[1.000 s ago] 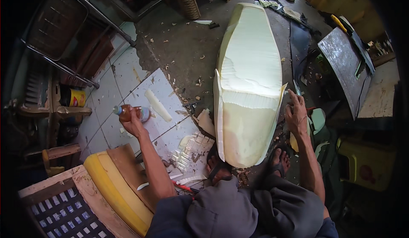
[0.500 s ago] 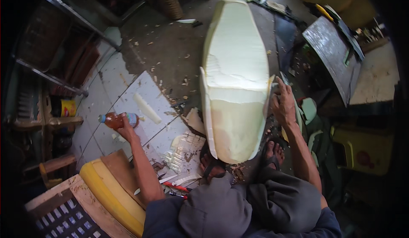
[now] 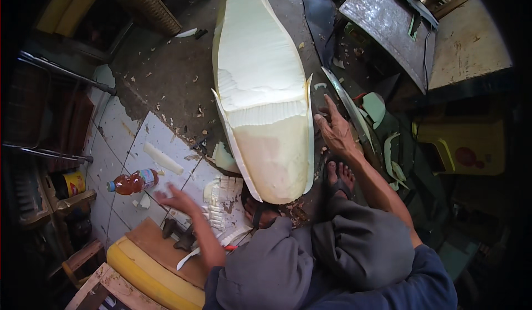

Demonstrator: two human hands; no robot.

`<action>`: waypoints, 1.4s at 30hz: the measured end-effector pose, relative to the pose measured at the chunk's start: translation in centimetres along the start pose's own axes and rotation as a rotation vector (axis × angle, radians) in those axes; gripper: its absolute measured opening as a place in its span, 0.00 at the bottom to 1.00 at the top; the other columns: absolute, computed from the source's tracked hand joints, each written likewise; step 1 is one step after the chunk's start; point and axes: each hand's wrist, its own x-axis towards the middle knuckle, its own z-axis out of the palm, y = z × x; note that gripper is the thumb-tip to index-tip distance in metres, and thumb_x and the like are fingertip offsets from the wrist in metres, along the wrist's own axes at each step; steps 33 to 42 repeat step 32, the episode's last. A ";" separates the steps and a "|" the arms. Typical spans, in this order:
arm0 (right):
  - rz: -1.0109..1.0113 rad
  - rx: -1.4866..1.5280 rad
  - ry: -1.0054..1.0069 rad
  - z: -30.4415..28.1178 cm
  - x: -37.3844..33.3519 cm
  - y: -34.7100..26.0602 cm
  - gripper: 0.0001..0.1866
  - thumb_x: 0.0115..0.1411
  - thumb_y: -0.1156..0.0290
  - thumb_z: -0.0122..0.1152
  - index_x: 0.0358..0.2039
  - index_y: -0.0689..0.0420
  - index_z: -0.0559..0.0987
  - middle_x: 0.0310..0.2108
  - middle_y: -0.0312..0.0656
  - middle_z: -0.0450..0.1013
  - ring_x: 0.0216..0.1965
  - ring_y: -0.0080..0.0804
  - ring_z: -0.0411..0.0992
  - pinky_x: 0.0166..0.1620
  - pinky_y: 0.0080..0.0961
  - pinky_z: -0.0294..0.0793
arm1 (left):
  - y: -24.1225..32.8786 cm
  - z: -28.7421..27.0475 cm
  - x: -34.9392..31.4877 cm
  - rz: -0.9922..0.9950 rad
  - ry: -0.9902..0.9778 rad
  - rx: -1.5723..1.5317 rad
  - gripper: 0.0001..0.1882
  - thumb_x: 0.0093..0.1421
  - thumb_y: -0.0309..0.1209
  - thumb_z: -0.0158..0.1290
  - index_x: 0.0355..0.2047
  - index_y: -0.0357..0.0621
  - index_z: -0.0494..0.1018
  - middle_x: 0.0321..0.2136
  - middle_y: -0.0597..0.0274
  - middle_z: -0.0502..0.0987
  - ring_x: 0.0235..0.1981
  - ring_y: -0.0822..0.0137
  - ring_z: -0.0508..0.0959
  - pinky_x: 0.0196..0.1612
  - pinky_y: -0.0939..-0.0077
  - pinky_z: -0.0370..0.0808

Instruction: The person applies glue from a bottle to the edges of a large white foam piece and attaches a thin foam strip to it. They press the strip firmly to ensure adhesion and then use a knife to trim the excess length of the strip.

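A long pale foam seat pad [image 3: 266, 138], shaped like a motorcycle seat, lies in front of me, its near end between my feet. Thin side flaps run along its near half, and ridged cut marks cross its middle. My right hand [image 3: 336, 131] hovers just right of the foam, fingers stretched out and holding nothing. On the left, my left hand [image 3: 180, 200] is empty and slightly blurred, its fingers apart. Beside its fingertips, on the white tiles, is a clear plastic bottle [image 3: 133, 182] of reddish-brown liquid, blue-green cap pointing left. Whether it stands or lies, I cannot tell.
Foam scraps [image 3: 221, 196] litter the tiles [image 3: 124, 138] and dark floor. A yellow padded piece [image 3: 155, 268] lies near left, with a dark metal tool [image 3: 180, 235] beside it. At right are a long curved strip [image 3: 352, 110], a grey metal sheet [image 3: 388, 30] and a yellow plastic stool [image 3: 465, 143].
My left hand has let go of the bottle and drawn back toward me. My right hand has come away from the foam's edge, fingers now straighter. The whole view has swung to the right.
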 end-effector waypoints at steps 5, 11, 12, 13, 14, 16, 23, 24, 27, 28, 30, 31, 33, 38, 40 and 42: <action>0.134 0.156 -0.110 2.1 -1.4 0.9 0.51 0.66 0.47 0.58 0.77 0.55 0.40 0.65 0.61 0.67 0.63 0.56 0.70 0.66 0.40 0.67 | 5.3 1.7 -13.9 -0.308 -0.882 -0.391 0.30 0.75 0.43 0.43 0.67 0.32 0.58 0.63 0.49 0.66 0.65 0.57 0.63 0.69 0.63 0.58; 0.041 0.189 -0.020 1.9 1.0 -0.4 0.54 0.64 0.43 0.59 0.78 0.49 0.38 0.69 0.62 0.61 0.69 0.57 0.63 0.70 0.40 0.60 | 10.2 6.7 -15.9 -0.433 -1.038 -0.596 0.36 0.76 0.47 0.43 0.72 0.36 0.46 0.66 0.47 0.60 0.67 0.58 0.62 0.69 0.65 0.59; 0.031 0.251 -0.014 1.6 1.7 -0.4 0.54 0.64 0.43 0.60 0.78 0.48 0.39 0.70 0.62 0.60 0.70 0.57 0.62 0.71 0.40 0.58 | 10.7 7.8 -15.6 -0.521 -1.069 -0.737 0.35 0.76 0.46 0.42 0.72 0.37 0.47 0.66 0.49 0.61 0.66 0.59 0.63 0.69 0.65 0.60; 0.006 0.318 -0.006 1.2 2.8 -0.5 0.54 0.64 0.43 0.60 0.78 0.47 0.39 0.71 0.62 0.58 0.70 0.57 0.60 0.72 0.40 0.57 | 11.3 9.0 -15.3 -0.548 -1.069 -0.855 0.33 0.76 0.44 0.42 0.72 0.37 0.48 0.65 0.51 0.63 0.65 0.60 0.66 0.68 0.64 0.62; -0.020 0.363 0.003 1.2 3.9 -0.5 0.54 0.63 0.43 0.60 0.78 0.49 0.40 0.70 0.62 0.59 0.70 0.57 0.61 0.71 0.40 0.57 | 11.9 10.5 -14.7 -0.534 -1.088 -0.875 0.31 0.76 0.45 0.42 0.70 0.39 0.52 0.64 0.54 0.65 0.64 0.60 0.67 0.68 0.63 0.62; -0.072 0.423 0.012 0.9 4.6 -0.4 0.50 0.65 0.47 0.61 0.77 0.52 0.45 0.68 0.60 0.63 0.67 0.54 0.65 0.69 0.39 0.63 | 12.8 12.4 -13.5 -0.489 -1.119 -0.916 0.29 0.75 0.44 0.43 0.68 0.40 0.56 0.63 0.56 0.67 0.64 0.60 0.67 0.68 0.61 0.63; -0.006 0.035 0.114 -3.5 -1.2 4.8 0.32 0.65 0.60 0.59 0.66 0.61 0.67 0.54 0.62 0.75 0.55 0.55 0.75 0.59 0.42 0.72 | 13.1 11.6 -12.8 -0.618 -1.001 -0.678 0.36 0.74 0.45 0.49 0.74 0.44 0.49 0.68 0.52 0.62 0.66 0.55 0.66 0.66 0.55 0.67; 0.027 0.006 0.154 -3.6 -2.6 6.2 0.30 0.64 0.63 0.59 0.64 0.62 0.69 0.52 0.62 0.75 0.54 0.57 0.75 0.57 0.43 0.73 | 12.8 11.1 -13.5 -0.648 -1.023 -0.679 0.34 0.74 0.45 0.48 0.72 0.44 0.52 0.66 0.53 0.63 0.65 0.55 0.67 0.64 0.54 0.69; 0.045 -0.190 0.257 -3.9 -7.5 10.4 0.24 0.64 0.69 0.57 0.60 0.64 0.72 0.48 0.62 0.76 0.51 0.61 0.75 0.55 0.45 0.73 | 11.7 9.1 -15.8 -0.831 -1.178 -0.700 0.29 0.75 0.48 0.46 0.66 0.41 0.62 0.62 0.54 0.68 0.62 0.55 0.70 0.60 0.49 0.73; 0.018 -0.187 0.260 -3.9 -9.3 11.5 0.23 0.64 0.70 0.57 0.59 0.65 0.73 0.47 0.62 0.76 0.50 0.62 0.75 0.55 0.45 0.74 | 11.4 9.1 -16.0 -0.866 -1.142 -0.668 0.29 0.74 0.49 0.47 0.64 0.41 0.65 0.60 0.54 0.71 0.59 0.54 0.73 0.57 0.46 0.76; -0.007 -0.142 0.217 -4.0 -12.7 13.6 0.23 0.63 0.72 0.56 0.59 0.65 0.73 0.47 0.61 0.76 0.50 0.59 0.75 0.55 0.46 0.73 | 11.1 9.3 -15.1 -0.769 -1.171 -0.617 0.32 0.74 0.50 0.48 0.67 0.39 0.62 0.61 0.54 0.71 0.60 0.52 0.73 0.59 0.48 0.76; -0.045 -0.153 0.209 -4.0 -14.0 14.5 0.24 0.63 0.73 0.55 0.59 0.64 0.73 0.47 0.61 0.76 0.51 0.58 0.76 0.56 0.47 0.73 | 11.1 9.8 -14.4 -0.782 -1.132 -0.614 0.32 0.74 0.50 0.48 0.68 0.39 0.61 0.63 0.53 0.70 0.61 0.52 0.73 0.60 0.48 0.76; -0.051 -0.213 0.200 -4.1 -15.2 15.4 0.28 0.62 0.72 0.59 0.64 0.60 0.71 0.49 0.59 0.76 0.53 0.53 0.76 0.59 0.41 0.73 | 11.1 10.4 -15.0 -0.763 -1.171 -0.623 0.32 0.74 0.50 0.48 0.68 0.39 0.61 0.63 0.53 0.70 0.61 0.52 0.73 0.60 0.48 0.76; -0.051 -0.213 0.200 -4.1 -15.2 15.4 0.28 0.62 0.72 0.59 0.64 0.60 0.71 0.49 0.59 0.76 0.53 0.53 0.76 0.59 0.41 0.73 | 11.1 10.4 -15.0 -0.763 -1.171 -0.623 0.32 0.74 0.50 0.48 0.68 0.39 0.61 0.63 0.53 0.70 0.61 0.52 0.73 0.60 0.48 0.76; -0.051 -0.213 0.200 -4.1 -15.2 15.4 0.28 0.62 0.72 0.59 0.64 0.60 0.71 0.49 0.59 0.76 0.53 0.53 0.76 0.59 0.41 0.73 | 11.1 10.4 -15.0 -0.763 -1.171 -0.623 0.32 0.74 0.50 0.48 0.68 0.39 0.61 0.63 0.53 0.70 0.61 0.52 0.73 0.60 0.48 0.76; -0.051 -0.213 0.200 -4.1 -15.2 15.4 0.28 0.62 0.72 0.59 0.64 0.60 0.71 0.49 0.59 0.76 0.53 0.53 0.76 0.59 0.41 0.73 | 11.1 10.4 -15.0 -0.763 -1.171 -0.623 0.32 0.74 0.50 0.48 0.68 0.39 0.61 0.63 0.53 0.70 0.61 0.52 0.73 0.60 0.48 0.76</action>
